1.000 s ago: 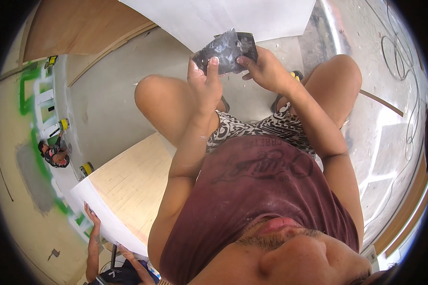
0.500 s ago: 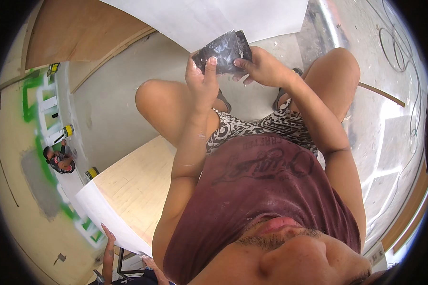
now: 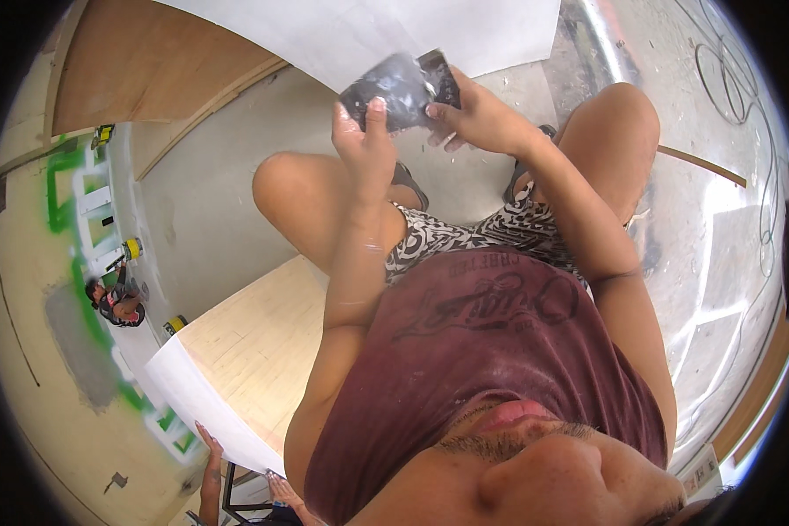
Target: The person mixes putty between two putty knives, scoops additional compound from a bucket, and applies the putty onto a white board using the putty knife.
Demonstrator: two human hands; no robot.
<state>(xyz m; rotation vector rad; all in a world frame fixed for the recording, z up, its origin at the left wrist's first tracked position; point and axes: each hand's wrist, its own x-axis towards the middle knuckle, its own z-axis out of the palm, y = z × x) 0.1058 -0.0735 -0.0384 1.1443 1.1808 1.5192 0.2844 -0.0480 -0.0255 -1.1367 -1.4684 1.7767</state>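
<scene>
In front of my knees, I hold two thin, dark putty scrapers with whitish smears. My left hand [image 3: 362,145] is closed on the larger-looking putty scraper [image 3: 390,92], thumb flat on its face and fingers behind it. My right hand [image 3: 489,118] pinches the other putty scraper [image 3: 444,77] between thumb and fingers. The two blades overlap, the left one lying over part of the right one. A little white paste shows along the edge where they meet. Both hands have whitish marks on the fingers.
A large white panel [image 3: 394,31] lies just beyond my hands. A wooden board with a white edge [image 3: 263,351] is at left, a co-worker's hand [image 3: 209,443] against it. Another person [image 3: 118,302] crouches at far left near yellow-black tubs [image 3: 131,248]. A cable [image 3: 723,83] coils at right.
The left scraper has slid to the left across the right one, showing more of the right blade. My left hand has moved slightly left; my right hand has barely moved.
</scene>
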